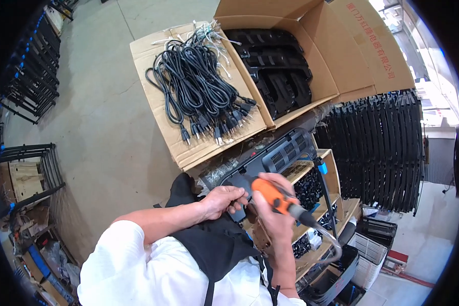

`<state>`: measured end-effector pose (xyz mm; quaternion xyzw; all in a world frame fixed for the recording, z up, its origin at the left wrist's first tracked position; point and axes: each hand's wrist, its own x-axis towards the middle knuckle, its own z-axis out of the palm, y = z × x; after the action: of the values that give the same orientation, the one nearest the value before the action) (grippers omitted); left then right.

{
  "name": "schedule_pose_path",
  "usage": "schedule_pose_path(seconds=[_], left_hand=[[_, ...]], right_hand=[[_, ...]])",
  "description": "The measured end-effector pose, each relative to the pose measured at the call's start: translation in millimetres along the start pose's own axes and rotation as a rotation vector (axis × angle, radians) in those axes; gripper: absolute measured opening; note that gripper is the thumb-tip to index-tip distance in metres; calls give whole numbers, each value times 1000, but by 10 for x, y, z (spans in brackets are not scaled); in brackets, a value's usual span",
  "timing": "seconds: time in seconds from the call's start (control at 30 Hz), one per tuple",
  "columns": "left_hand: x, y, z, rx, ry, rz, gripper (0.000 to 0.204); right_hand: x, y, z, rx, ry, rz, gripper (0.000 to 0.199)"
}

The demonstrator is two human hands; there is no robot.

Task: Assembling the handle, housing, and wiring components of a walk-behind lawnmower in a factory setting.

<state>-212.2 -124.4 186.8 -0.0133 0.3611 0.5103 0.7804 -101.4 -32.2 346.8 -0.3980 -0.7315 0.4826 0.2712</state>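
My right hand (pixel 276 222) is wrapped round an orange power screwdriver (pixel 266 193). A dark collar and a grey hose run from the tool's rear toward the lower right; its tip is hard to make out. Beside it my left hand (pixel 222 201) has thumb and fingers pinched together. Whatever they hold, if anything, is too small to name. Just beyond both hands lies a black plastic housing (pixel 255 167) with vent slots, slanting up to the right. My hands partly cover its near end.
Black power cords (pixel 196 84) lie bundled on a cardboard flap (pixel 155 109). The open carton (pixel 324 48) holds black moulded parts (pixel 278 66). Wooden bins of small black parts (pixel 308 188) stand at right, near stacked black frames (pixel 375 153). More frame racks (pixel 33 71) line the left.
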Motion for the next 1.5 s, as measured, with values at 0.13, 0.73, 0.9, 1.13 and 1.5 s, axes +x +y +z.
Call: schedule_pose_path(seconds=[0.13,0.73,0.9,1.13,1.5], left_hand=[[49,105,172,-160,15,-88,31],[913,-180,1145,-236,-139,-331,22],[1095,-261,1318,-142,-86,-379,23],[1491,-330,1776,-89,-14,-282,32],[1652,-516,1685,151,-149,-222,28]], right_hand=[[-178,14,-430,191,119,17,52],[-952,694,-1300,232,514,36,56],[-960,834,-1509,272,553,83,55],[-510,1158,-1955,290,567,122,53],[1013,1654,-2780,205,553,44,46]])
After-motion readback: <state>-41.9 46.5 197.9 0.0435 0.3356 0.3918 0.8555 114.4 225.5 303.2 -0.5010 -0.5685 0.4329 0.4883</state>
